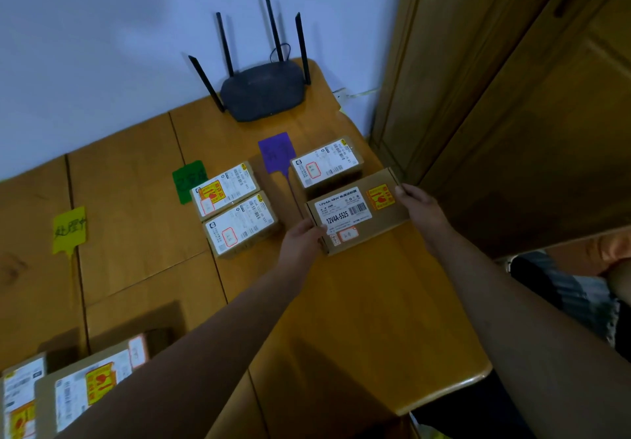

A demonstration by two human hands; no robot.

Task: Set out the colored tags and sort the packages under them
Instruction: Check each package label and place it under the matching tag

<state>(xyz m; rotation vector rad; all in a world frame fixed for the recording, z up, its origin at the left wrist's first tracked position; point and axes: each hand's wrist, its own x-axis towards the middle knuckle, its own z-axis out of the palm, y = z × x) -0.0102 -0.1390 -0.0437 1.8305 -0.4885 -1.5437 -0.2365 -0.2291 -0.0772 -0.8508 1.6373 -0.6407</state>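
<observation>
Hands, left (302, 237) and right (418, 204), grip a brown cardboard package (355, 211) below the purple tag (275, 152); three sorted, yellow tag (70, 228) bare, more waiting.

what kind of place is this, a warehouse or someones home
Most likely a room in a home, not a warehouse. A wifi router sits on a wooden table pushed against a plain painted wall, and a wooden wardrobe stands beside it.

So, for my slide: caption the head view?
Both hands set a labeled package below the purple tag.
</observation>
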